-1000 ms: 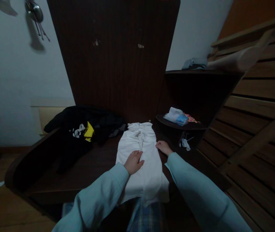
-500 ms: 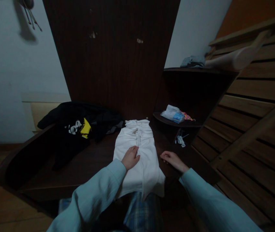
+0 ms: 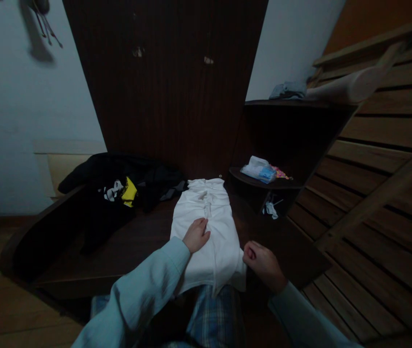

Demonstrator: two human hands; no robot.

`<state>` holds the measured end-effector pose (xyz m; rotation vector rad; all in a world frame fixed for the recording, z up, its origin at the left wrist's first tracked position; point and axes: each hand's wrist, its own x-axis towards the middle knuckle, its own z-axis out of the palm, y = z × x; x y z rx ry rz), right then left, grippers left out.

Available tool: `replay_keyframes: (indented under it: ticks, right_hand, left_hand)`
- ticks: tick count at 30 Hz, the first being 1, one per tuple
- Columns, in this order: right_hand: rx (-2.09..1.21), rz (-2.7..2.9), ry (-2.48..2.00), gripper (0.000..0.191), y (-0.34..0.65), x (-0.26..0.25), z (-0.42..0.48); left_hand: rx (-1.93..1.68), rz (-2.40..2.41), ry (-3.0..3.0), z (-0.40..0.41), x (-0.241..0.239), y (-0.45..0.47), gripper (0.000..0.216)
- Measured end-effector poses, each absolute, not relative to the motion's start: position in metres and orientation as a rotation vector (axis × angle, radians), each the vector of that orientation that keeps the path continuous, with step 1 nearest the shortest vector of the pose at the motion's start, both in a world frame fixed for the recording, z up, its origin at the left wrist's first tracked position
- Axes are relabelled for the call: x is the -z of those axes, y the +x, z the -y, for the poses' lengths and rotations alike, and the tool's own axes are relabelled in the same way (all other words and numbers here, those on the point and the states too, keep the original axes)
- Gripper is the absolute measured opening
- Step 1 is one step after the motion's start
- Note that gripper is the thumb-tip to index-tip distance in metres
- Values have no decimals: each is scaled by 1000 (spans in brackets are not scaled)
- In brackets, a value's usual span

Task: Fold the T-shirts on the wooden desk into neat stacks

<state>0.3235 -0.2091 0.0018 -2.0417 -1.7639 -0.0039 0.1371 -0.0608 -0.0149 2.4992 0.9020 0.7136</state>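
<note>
A white garment (image 3: 224, 241), folded into a long strip with wrinkles at its far end, lies on the dark wooden desk, its near end hanging over the front edge. My left hand (image 3: 197, 235) rests flat on its middle, fingers stretched out and pressing the cloth. At the garment's right edge is my right hand (image 3: 262, 261), closed, with curled fingers and thumb meeting at the side of the cloth. The pinch itself is partly hidden by the hand.
Black clothing (image 3: 119, 212) with a yellow and white print is heaped on the left. To the right, a corner shelf (image 3: 238, 175) holds a tissue pack (image 3: 258, 169). Wooden slats (image 3: 383, 169) stand upright along the right side.
My right hand has come nearer and down to the garment's right edge, and its fingers have curled in. The left hand stays in place on the cloth.
</note>
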Motion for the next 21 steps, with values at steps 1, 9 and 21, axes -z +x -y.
replay_keyframes:
  ticks: [1, 9, 21]
  right_hand:
    - [-17, 1736, -2053, 10, 325, -2, 210]
    - [-67, 1701, -2000, 13, 320, 3, 218]
    - [-88, 1762, -2011, 14, 307, 4, 204]
  left_hand:
    - [-714, -903, 2497, 61, 15, 137, 43]
    - [-736, -898, 2501, 60, 17, 137, 42]
    - [-743, -891, 2494, 59, 18, 138, 42]
